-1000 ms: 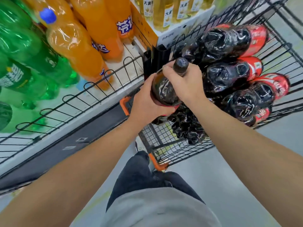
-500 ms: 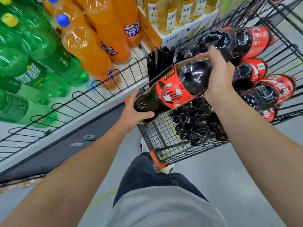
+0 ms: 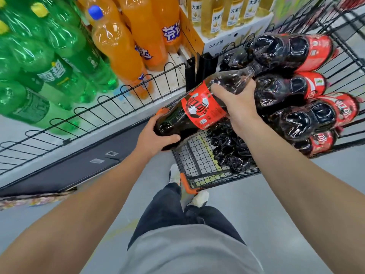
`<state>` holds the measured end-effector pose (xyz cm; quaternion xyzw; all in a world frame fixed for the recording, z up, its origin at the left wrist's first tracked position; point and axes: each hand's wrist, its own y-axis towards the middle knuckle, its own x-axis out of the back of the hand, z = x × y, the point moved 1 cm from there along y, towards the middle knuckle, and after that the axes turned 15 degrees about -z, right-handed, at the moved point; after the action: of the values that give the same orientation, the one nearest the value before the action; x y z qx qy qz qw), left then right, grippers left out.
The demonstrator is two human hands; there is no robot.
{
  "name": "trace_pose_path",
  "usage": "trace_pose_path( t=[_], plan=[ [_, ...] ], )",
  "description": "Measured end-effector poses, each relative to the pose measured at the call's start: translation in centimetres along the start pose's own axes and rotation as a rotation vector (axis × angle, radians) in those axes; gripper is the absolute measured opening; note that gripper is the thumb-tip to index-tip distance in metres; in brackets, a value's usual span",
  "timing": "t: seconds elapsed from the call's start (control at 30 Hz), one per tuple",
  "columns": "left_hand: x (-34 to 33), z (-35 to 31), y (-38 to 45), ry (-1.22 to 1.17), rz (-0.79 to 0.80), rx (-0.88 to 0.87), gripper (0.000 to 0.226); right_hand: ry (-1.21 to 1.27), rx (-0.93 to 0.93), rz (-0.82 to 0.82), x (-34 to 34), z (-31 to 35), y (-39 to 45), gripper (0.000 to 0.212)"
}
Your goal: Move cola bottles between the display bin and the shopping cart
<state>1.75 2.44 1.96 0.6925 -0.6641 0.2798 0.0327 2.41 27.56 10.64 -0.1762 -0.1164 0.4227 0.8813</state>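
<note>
I hold a large cola bottle point(image 3: 199, 107) with a red label, tilted nearly flat above the near corner of the black wire shopping cart point(image 3: 197, 167). Its neck points up and right toward the stacked bottles. My left hand point(image 3: 156, 137) grips the bottle's base from below. My right hand point(image 3: 235, 101) wraps over its upper body just past the label. Several more cola bottles point(image 3: 296, 119) lie stacked on their sides inside the cart, caps away from me. The display bin point(image 3: 110, 107) with a wire front rail stands to the left.
Green soda bottles point(image 3: 49, 62) and orange soda bottles point(image 3: 122, 48) fill the bin at the left. A box of pale yellow drinks point(image 3: 221, 18) sits behind the cart. A black post point(image 3: 201, 70) stands between bin and cart. My legs and grey floor point(image 3: 256, 204) lie below.
The bottle went from upright, with my right hand on its cap, to lying nearly flat. My left hand slid to the base and my right hand now grips the upper body.
</note>
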Motion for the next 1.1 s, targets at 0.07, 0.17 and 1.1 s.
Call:
trace_pose_path(
  t=[0.07, 0.17, 1.1],
  plan=[
    [1.2, 0.5, -1.0, 0.012, -0.076, -0.015, 0.099, -0.017, 0.052, 0.002, -1.4, -0.6, -1.4, 0.101],
    [3.5, 1.7, -2.5, -0.006, -0.176, -0.004, 0.090, -0.010, 0.029, 0.061, -3.7, -1.0, -2.8, 0.107],
    [49.1, 26.3, -17.0, -0.098, -0.687, -0.029, 0.092, -0.141, 0.255, 0.400, -40.1, -11.4, -43.7, 0.079]
  ],
)
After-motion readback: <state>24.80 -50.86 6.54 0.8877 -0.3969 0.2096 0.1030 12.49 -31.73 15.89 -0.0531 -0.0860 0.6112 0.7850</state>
